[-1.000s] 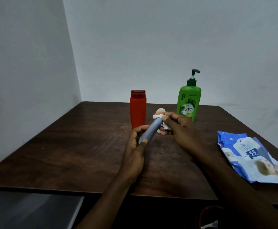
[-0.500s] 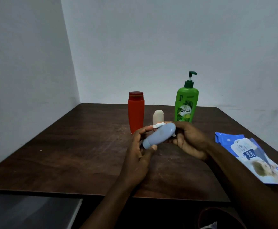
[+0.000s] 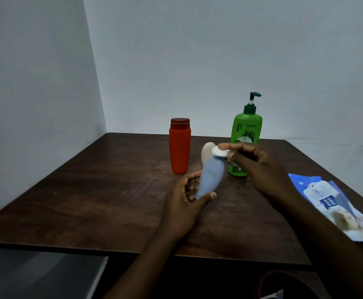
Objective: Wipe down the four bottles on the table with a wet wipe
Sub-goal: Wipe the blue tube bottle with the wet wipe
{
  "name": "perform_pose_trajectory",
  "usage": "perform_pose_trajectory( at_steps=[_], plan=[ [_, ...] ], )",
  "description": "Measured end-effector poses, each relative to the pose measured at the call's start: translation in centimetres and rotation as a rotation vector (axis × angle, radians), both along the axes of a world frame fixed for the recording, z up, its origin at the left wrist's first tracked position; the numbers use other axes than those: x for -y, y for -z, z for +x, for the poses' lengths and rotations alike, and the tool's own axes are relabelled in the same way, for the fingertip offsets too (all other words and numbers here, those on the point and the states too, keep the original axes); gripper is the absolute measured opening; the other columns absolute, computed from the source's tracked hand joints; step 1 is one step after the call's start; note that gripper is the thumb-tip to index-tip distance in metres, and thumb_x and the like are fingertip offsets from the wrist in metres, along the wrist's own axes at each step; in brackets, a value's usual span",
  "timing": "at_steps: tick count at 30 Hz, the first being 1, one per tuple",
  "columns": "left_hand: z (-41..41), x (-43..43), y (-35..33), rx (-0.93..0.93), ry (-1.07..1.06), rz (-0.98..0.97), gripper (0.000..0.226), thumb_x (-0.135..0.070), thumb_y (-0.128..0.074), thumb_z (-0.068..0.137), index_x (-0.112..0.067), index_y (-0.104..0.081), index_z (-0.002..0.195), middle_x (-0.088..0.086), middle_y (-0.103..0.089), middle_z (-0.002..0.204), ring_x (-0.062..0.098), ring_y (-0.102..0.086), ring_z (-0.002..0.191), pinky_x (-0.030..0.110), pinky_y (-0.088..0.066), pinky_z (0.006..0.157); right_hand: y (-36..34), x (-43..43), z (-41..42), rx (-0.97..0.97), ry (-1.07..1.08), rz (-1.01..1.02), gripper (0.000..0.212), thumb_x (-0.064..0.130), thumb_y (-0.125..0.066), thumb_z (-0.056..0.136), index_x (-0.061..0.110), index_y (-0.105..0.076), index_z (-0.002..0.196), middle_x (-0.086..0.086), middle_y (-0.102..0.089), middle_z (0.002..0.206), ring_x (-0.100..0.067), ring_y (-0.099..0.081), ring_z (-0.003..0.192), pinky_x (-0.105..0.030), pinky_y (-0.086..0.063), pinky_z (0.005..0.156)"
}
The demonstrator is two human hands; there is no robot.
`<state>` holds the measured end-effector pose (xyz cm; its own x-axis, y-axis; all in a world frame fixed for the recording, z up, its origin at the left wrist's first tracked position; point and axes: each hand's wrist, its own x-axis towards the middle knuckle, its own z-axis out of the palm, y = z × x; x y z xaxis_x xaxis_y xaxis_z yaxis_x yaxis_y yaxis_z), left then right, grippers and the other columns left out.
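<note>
The left hand (image 3: 185, 201) grips the narrow lower end of a blue-grey bottle (image 3: 212, 175), thumb on the near side and fingers curled round the far side, holding it above the table (image 3: 90, 201) with its wider end tipped up toward one o'clock. The right hand (image 3: 260, 167) pinches a small folded white wet wipe (image 3: 219, 152) between thumb and fingertips and presses it against that upper end of the bottle. Just behind the held bottle, at twelve o'clock, a small cream bottle (image 3: 206, 152) shows its rounded top; whether it touches the wipe cannot be told. A red bottle (image 3: 179, 147) with a darker red cap stands upright at eleven o'clock from the held bottle. A green pump bottle (image 3: 246, 130) stands upright at one o'clock, its lower part hidden behind the right hand. At four o'clock, near the table's right edge, a blue and white wipes pack (image 3: 331, 203) lies flat.
</note>
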<state>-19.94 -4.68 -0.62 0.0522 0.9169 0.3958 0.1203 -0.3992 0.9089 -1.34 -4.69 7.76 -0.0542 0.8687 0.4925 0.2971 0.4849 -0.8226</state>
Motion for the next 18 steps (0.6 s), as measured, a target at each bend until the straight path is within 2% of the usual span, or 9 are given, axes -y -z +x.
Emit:
perform_pose_trajectory(
  at_steps=[2, 4, 6, 9, 11, 14, 18],
  plan=[
    [0.0, -0.1, 0.1, -0.007, -0.022, 0.006, 0.062, -0.029, -0.089, 0.074, -0.030, -0.062, 0.129, -0.013, -0.069, 0.119, 0.001, -0.066, 0.107, 0.026, -0.059, 0.087, 0.4, 0.7, -0.6, 0.220, 0.133, 0.213, 0.024, 0.013, -0.070, 0.092, 0.028, -0.077, 0.110, 0.017, -0.075, 0.107, 0.004, -0.066, 0.104, -0.012, -0.047, 0.091],
    [0.0, 0.0, 0.1, -0.035, -0.039, 0.011, 0.065, -0.030, -0.092, 0.069, -0.031, -0.064, 0.127, -0.013, -0.070, 0.116, 0.002, -0.067, 0.102, 0.024, -0.059, 0.081, 1.3, 0.5, -1.0, 0.345, 0.246, 0.364, 0.025, 0.010, -0.074, 0.088, 0.024, -0.078, 0.108, 0.015, -0.075, 0.105, 0.004, -0.065, 0.102, -0.008, -0.045, 0.090],
    [0.0, 0.2, 0.0, -0.039, -0.068, 0.017, 0.065, -0.030, -0.095, 0.064, -0.030, -0.067, 0.123, -0.013, -0.072, 0.110, 0.000, -0.067, 0.098, 0.020, -0.058, 0.076, 2.0, 0.1, -1.3, 0.378, 0.280, 0.452, 0.024, 0.005, -0.077, 0.085, 0.019, -0.080, 0.105, 0.008, -0.075, 0.104, -0.001, -0.066, 0.100, -0.012, -0.046, 0.092],
    [-0.2, 0.2, -0.1, -0.053, -0.130, 0.041, 0.062, -0.030, -0.097, 0.059, -0.029, -0.071, 0.115, -0.015, -0.074, 0.103, -0.003, -0.067, 0.092, 0.013, -0.054, 0.074, 2.8, -0.3, -2.1, 0.482, 0.306, 0.531, 0.024, -0.001, -0.077, 0.081, 0.011, -0.080, 0.102, -0.003, -0.075, 0.104, -0.018, -0.067, 0.098, -0.029, -0.050, 0.092],
    [-0.3, 0.2, 0.1, -0.047, -0.148, 0.042, 0.059, -0.029, -0.095, 0.060, -0.027, -0.072, 0.114, -0.014, -0.075, 0.101, -0.003, -0.068, 0.091, 0.011, -0.053, 0.073, 3.5, -0.4, -2.9, 0.551, 0.296, 0.564, 0.023, -0.003, -0.077, 0.079, 0.007, -0.080, 0.099, -0.007, -0.074, 0.103, -0.022, -0.065, 0.097, -0.035, -0.052, 0.089],
    [-0.4, 0.1, 0.2, -0.048, -0.158, 0.012, 0.055, -0.033, -0.089, 0.063, -0.027, -0.072, 0.115, -0.013, -0.076, 0.102, -0.006, -0.067, 0.093, 0.013, -0.055, 0.079, 5.0, -0.2, -3.9, 0.672, 0.211, 0.601, 0.021, 0.003, -0.070, 0.080, 0.008, -0.080, 0.097, -0.005, -0.074, 0.104, -0.016, -0.057, 0.096, -0.031, -0.049, 0.087],
    [-0.5, 0.1, 0.2, -0.009, -0.135, -0.003, 0.052, -0.015, -0.091, 0.066, -0.022, -0.074, 0.115, -0.009, -0.077, 0.103, -0.002, -0.071, 0.095, 0.019, -0.058, 0.083, 6.2, 0.8, -3.9, 0.731, 0.095, 0.563, 0.028, 0.010, -0.056, 0.085, 0.012, -0.078, 0.102, -0.001, -0.074, 0.106, -0.023, -0.063, 0.096, -0.031, -0.046, 0.088]
  ],
)
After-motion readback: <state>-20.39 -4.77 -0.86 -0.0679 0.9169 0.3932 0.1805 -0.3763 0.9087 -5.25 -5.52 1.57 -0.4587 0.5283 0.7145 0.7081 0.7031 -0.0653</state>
